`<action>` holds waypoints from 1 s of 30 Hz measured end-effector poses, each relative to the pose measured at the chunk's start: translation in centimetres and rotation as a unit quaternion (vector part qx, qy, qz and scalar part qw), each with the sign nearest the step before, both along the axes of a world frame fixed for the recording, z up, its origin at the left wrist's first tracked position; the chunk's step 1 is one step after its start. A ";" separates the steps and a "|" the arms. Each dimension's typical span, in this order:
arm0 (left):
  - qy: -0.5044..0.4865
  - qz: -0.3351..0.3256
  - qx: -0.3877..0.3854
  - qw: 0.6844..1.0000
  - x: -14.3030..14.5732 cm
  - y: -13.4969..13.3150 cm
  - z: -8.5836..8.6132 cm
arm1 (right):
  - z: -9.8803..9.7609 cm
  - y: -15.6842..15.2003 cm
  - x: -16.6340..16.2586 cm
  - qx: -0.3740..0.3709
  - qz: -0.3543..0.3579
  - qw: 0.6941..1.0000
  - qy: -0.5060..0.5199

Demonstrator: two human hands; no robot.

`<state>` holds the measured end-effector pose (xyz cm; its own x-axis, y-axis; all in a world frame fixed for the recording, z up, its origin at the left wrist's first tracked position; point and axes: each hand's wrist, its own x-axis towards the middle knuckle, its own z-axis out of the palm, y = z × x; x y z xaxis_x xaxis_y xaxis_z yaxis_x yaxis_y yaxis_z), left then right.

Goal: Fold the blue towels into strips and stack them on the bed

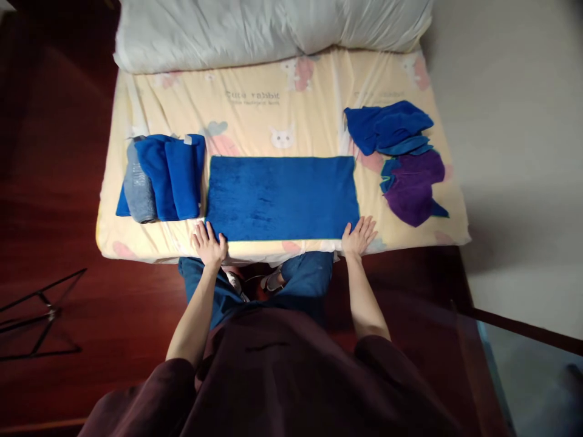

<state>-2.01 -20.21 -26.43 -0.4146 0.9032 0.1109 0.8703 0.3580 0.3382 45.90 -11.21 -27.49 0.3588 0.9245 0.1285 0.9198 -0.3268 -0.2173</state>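
Observation:
A blue towel [282, 197] lies spread flat in a rectangle on the yellow printed sheet [255, 115] of the mattress. My left hand [208, 244] rests flat, fingers spread, at the towel's near left corner. My right hand [359, 235] lies flat, fingers spread, at the near right corner. Neither hand holds anything.
To the left lie rolled blue towels [170, 175] and a grey one [138, 188]. A loose pile of blue cloths [387, 127] and a purple cloth [416, 185] sits at the right. A white pillow [273, 27] is at the far end. A black wire stand [40, 315] is on the dark floor.

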 end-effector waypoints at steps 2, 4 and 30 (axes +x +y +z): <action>-0.007 0.003 0.000 1.000 0.0 -0.1 0.2 | 0.7 -1.9 -2.2 0.046 -0.014 0.998 0.028; -0.014 0.003 -0.001 1.000 0.0 -0.2 0.4 | 1.1 -4.5 -5.3 0.088 -0.039 0.989 0.113; -0.034 -0.011 0.001 0.999 0.1 -0.1 0.5 | 2.0 -7.3 -26.3 -0.004 -0.258 0.372 0.892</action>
<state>-1.87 -20.29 -25.94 -0.4018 0.9118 0.0845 0.8529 0.3390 0.3970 19.57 -18.52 -25.50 -0.0042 0.6712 -0.7412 -0.8703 -0.3676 -0.3279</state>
